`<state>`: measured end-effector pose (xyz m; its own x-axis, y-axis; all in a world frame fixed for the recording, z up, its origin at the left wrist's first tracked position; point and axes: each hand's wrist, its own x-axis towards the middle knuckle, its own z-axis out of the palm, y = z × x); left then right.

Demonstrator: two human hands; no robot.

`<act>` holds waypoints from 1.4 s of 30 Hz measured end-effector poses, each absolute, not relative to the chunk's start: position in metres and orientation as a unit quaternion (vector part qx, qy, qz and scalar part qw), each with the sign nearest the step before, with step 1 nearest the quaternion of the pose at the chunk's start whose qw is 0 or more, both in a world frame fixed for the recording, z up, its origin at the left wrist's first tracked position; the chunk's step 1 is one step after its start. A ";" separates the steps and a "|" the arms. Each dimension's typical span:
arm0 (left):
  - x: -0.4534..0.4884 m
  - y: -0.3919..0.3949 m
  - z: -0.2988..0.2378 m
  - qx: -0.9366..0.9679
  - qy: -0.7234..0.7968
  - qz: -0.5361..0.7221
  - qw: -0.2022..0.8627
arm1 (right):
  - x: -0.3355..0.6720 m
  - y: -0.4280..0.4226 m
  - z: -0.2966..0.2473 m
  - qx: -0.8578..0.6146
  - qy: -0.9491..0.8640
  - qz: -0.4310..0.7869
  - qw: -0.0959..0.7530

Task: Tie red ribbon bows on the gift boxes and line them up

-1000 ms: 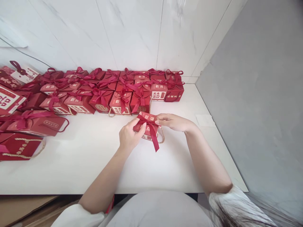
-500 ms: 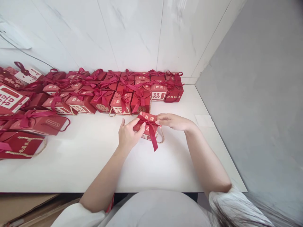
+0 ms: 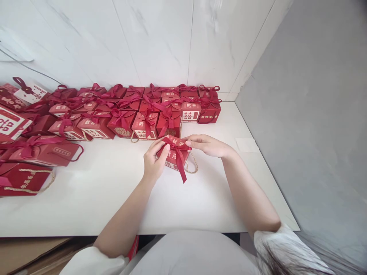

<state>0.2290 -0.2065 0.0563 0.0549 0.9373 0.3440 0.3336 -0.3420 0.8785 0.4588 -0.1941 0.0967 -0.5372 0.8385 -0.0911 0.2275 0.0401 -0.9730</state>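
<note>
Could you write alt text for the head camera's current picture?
A person's left hand and right hand touch a small red box tied with ribbon on a white table. Similar boxes crowd behind and leftward, near a marbled wall.

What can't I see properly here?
In the head view:
- Inside the ribboned gift box: closed top hides it.
- Part of its left side: behind the left hand.
- Lower-left gift box: cut off by the left edge.
- Fronts of back-row gift boxes: behind others.

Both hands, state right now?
Left hand: closed on the left side of the small red printed cardboard box.
Right hand: at the right end of the box's red fabric ribbon bow; grip cannot be told.
</note>
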 end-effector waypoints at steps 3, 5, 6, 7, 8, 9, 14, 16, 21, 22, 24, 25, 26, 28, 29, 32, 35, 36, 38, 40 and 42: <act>0.228 -0.204 0.051 0.611 0.505 0.505 0.342 | 0.457 -0.195 0.096 -0.401 -0.674 0.563 0.261; 0.227 -0.201 0.047 0.587 0.526 0.516 0.335 | 0.456 -0.195 0.095 -0.403 -0.674 0.563 0.257; 0.227 -0.200 0.046 0.579 0.537 0.522 0.323 | 0.455 -0.195 0.094 -0.405 -0.674 0.564 0.254; 0.226 -0.199 0.045 0.574 0.544 0.528 0.309 | 0.454 -0.195 0.094 -0.405 -0.673 0.565 0.253; 0.226 -0.199 0.044 0.571 0.547 0.534 0.299 | 0.453 -0.195 0.093 -0.403 -0.671 0.568 0.253; 0.226 -0.199 0.045 0.573 0.542 0.539 0.295 | 0.452 -0.195 0.093 -0.397 -0.670 0.573 0.256; 0.221 -0.203 0.062 0.644 0.502 0.497 0.292 | 0.448 -0.195 0.092 -0.361 -0.668 0.587 0.281; 0.217 -0.204 0.070 0.693 0.492 0.459 0.257 | 0.448 -0.195 0.092 -0.366 -0.669 0.582 0.281; 0.206 -0.203 0.079 0.761 0.470 0.408 0.183 | 0.449 -0.196 0.092 -0.386 -0.675 0.561 0.283; 0.205 -0.204 0.080 0.765 0.469 0.403 0.183 | 0.448 -0.196 0.093 -0.391 -0.679 0.553 0.283; 0.203 -0.205 0.081 0.764 0.470 0.397 0.194 | 0.448 -0.196 0.093 -0.396 -0.686 0.540 0.284; 0.202 -0.206 0.082 0.760 0.474 0.395 0.204 | 0.447 -0.196 0.093 -0.397 -0.689 0.536 0.285; 0.201 -0.207 0.083 0.752 0.482 0.394 0.217 | 0.447 -0.197 0.093 -0.397 -0.690 0.532 0.286; 0.199 -0.209 0.085 0.728 0.503 0.388 0.260 | 0.445 -0.197 0.093 -0.399 -0.692 0.530 0.286; 0.197 -0.209 0.087 0.712 0.514 0.376 0.297 | 0.445 -0.197 0.093 -0.400 -0.691 0.529 0.287; 0.192 -0.211 0.095 0.656 0.539 0.311 0.426 | 0.442 -0.197 0.091 -0.414 -0.687 0.521 0.293; 0.190 -0.212 0.103 0.611 0.555 0.260 0.502 | 0.440 -0.196 0.089 -0.419 -0.684 0.518 0.296; 0.190 -0.212 0.105 0.603 0.554 0.248 0.518 | 0.439 -0.196 0.088 -0.416 -0.684 0.521 0.295; 0.190 -0.213 0.107 0.595 0.545 0.221 0.547 | 0.438 -0.195 0.086 -0.411 -0.685 0.524 0.296; 0.190 -0.214 0.108 0.596 0.536 0.198 0.565 | 0.436 -0.195 0.085 -0.411 -0.684 0.522 0.301; 0.190 -0.216 0.109 0.604 0.532 0.177 0.566 | 0.435 -0.195 0.083 -0.412 -0.682 0.520 0.308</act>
<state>0.1897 -0.2160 0.1095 0.3717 0.8435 -0.3878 0.4414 0.2069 0.8732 0.4350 -0.1948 0.0830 -0.4705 0.8824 -0.0075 0.2415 0.1205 -0.9629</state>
